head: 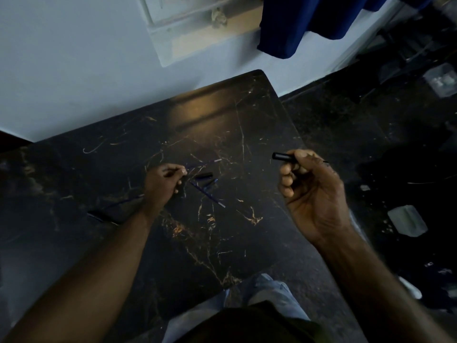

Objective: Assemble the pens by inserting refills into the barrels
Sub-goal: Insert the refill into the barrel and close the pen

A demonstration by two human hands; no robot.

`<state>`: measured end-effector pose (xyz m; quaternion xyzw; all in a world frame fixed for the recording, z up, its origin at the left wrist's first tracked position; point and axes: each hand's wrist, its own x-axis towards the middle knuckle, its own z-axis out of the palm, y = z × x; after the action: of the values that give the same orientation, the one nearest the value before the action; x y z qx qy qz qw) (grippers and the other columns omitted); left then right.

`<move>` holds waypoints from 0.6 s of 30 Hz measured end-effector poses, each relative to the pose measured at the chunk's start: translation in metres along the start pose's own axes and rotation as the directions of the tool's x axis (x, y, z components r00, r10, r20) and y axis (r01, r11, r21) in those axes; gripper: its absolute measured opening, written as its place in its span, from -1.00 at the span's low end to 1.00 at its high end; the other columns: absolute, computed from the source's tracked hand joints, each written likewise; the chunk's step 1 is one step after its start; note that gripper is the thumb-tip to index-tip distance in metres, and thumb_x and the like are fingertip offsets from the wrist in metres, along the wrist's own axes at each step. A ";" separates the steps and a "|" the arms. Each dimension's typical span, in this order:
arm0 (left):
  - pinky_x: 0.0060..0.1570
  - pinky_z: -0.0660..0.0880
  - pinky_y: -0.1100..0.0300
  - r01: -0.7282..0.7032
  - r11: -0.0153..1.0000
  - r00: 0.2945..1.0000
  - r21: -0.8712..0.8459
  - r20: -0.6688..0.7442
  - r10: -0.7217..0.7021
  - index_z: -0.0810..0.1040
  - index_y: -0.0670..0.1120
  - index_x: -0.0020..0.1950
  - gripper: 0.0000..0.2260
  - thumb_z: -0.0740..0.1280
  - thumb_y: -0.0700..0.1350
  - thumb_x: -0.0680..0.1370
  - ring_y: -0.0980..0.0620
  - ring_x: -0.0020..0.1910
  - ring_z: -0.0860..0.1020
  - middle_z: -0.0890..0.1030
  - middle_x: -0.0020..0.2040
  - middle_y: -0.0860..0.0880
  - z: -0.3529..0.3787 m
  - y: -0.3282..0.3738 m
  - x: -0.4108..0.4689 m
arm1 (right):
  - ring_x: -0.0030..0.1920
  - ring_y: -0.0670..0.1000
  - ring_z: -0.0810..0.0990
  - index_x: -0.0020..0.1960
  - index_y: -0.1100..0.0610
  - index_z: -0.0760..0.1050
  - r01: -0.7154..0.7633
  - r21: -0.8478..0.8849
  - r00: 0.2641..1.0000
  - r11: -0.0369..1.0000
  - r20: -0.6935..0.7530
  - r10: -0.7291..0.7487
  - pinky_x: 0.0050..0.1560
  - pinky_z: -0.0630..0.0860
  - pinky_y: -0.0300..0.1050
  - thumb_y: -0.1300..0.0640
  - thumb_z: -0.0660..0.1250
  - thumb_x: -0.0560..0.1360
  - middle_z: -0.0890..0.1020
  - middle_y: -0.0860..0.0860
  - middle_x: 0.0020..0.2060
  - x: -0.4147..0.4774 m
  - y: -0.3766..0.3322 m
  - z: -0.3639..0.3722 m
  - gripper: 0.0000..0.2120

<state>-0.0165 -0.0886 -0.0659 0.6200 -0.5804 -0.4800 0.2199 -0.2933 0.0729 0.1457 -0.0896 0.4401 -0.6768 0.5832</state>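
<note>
Gripping black barrel (284, 156) in right hand (309, 191), left hand (163, 184) pinching refill (197, 165)

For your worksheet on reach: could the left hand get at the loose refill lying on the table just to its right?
Probably yes. The left hand is low over the table, close beside the loose refill, with nothing between them. Its grip already pinches another refill, so it may need to free its fingers first.

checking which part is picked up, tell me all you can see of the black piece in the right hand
The black barrel is a short, dark, smooth tube, plastic by its look. The right hand holds it raised above the table's right edge, lying roughly level. Its open-looking end sticks out leftward past the fingers; a thin tip shows beyond the hand's far side.
</note>
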 end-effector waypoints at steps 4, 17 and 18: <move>-0.16 0.56 0.30 -0.187 0.931 0.982 0.312 0.066 0.175 0.73 0.00 0.06 -0.95 0.52 -0.08 0.61 0.19 -0.19 0.66 0.73 -0.13 0.10 0.003 -0.005 0.003 | -0.36 -0.04 0.57 -0.04 0.18 0.59 -0.005 0.000 1.000 1.000 0.018 0.005 -0.43 0.48 -0.21 0.21 0.26 0.62 0.64 0.08 -0.30 0.005 0.000 0.004 -0.85; -0.08 0.64 0.02 -0.348 0.715 0.937 0.606 0.207 0.281 0.61 0.04 0.11 -0.84 0.49 -0.04 0.56 -0.02 -0.01 0.64 0.62 0.14 0.02 -0.001 0.018 0.007 | -0.36 -0.02 0.56 -0.05 0.17 0.60 -0.016 -0.001 0.999 1.000 0.030 0.016 -0.43 0.48 -0.20 0.21 0.26 0.61 0.64 0.09 -0.30 0.007 0.004 0.002 -0.85; -0.07 0.64 0.02 -0.353 0.722 0.936 0.596 0.210 0.284 0.61 0.03 0.14 -0.81 0.50 -0.06 0.56 -0.02 0.02 0.65 0.62 0.16 0.01 0.000 0.021 0.007 | -0.36 -0.02 0.56 -0.05 0.17 0.60 -0.016 -0.002 0.999 1.000 0.028 0.016 -0.43 0.48 -0.20 0.21 0.26 0.61 0.64 0.09 -0.30 0.006 0.003 0.001 -0.84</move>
<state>-0.0277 -0.1003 -0.0509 0.5224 -0.8146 -0.2470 0.0505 -0.2919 0.0670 0.1416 -0.0961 0.4330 -0.6706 0.5946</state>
